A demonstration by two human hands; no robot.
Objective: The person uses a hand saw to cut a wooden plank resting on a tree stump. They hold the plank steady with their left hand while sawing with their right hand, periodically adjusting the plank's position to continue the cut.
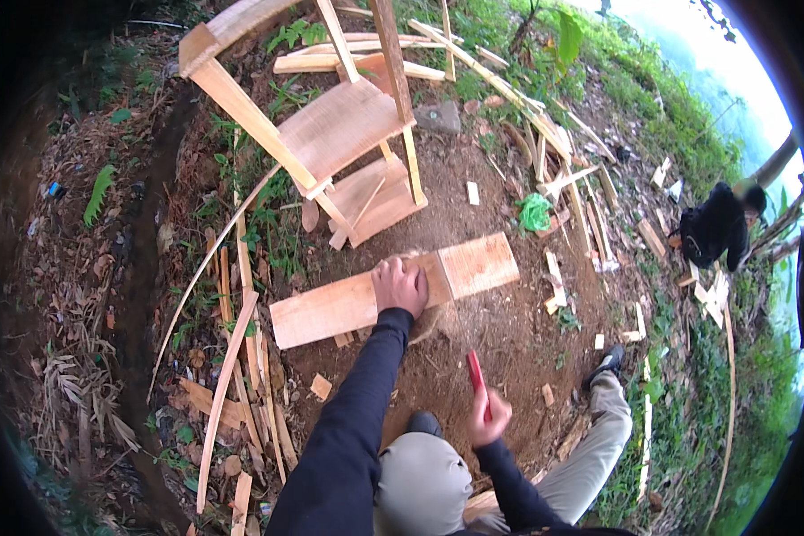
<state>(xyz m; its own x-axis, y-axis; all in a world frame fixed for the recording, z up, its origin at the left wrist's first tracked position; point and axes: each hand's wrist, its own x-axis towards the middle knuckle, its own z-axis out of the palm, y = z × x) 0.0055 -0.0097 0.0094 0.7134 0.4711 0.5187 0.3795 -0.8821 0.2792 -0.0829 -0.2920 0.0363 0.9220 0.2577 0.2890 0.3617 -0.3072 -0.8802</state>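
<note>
My left hand [398,286] presses flat on a long wooden plank [330,308] that lies across a stump on the dirt. The hand rests near the plank's middle, beside a cut line. My right hand [489,416] is raised near my knee and grips a red-handled tool [476,372]; the tool's working end is hidden. Both forearms wear dark sleeves. My knees in grey trousers show at the bottom.
A partly built wooden frame [330,125] stands beyond the plank. Offcuts, slats and long strips [228,375] litter the dirt and grass. A green bag [535,213] lies to the right. Another person in dark clothes [715,228] crouches at far right.
</note>
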